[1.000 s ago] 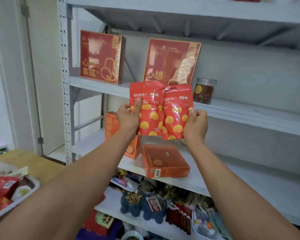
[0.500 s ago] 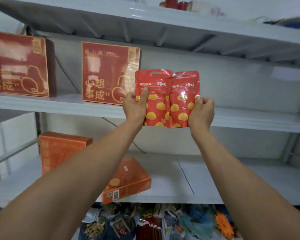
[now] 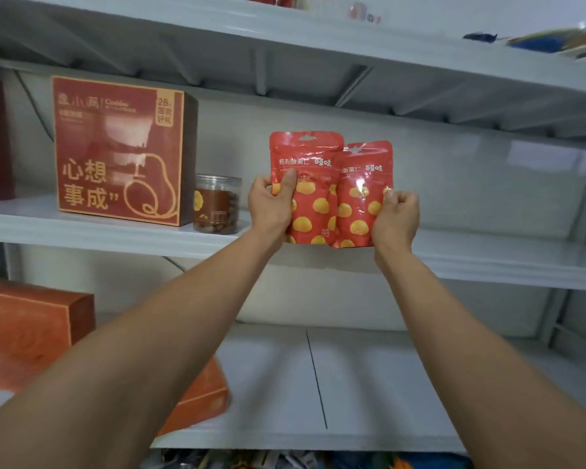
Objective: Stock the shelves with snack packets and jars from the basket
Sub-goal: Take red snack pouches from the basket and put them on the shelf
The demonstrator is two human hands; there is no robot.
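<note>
White metal shelving [image 3: 487,262] fills the head view, with a person's two bare arms raised to its middle shelf. On that shelf stands a tall red gift box [image 3: 119,150], upright and closed. The shelf below holds one orange carton [image 3: 24,333] on end at the far left and a second orange carton [image 3: 200,397] lying flat, partly hidden by the left forearm.

Two red snack packets printed with yellow spots are held upright side by side at the shelf's front edge. The left packet [image 3: 313,204] overlaps the right packet [image 3: 362,204]. Just beside the gift box sits a clear plastic jar [image 3: 217,204].

The left hand [image 3: 268,208] grips its packet with the thumb across the front. The right hand [image 3: 398,218] pinches the outer edge of the other.

To stock them well, the pair should probably go onto the bare shelf to the right of the jar, bases flat, fronts facing out, and be let go only once they stand unaided.

The jar holds brown pieces. The packets and boxes are sealed, so their contents are unseen. The basket is out of view.
</note>
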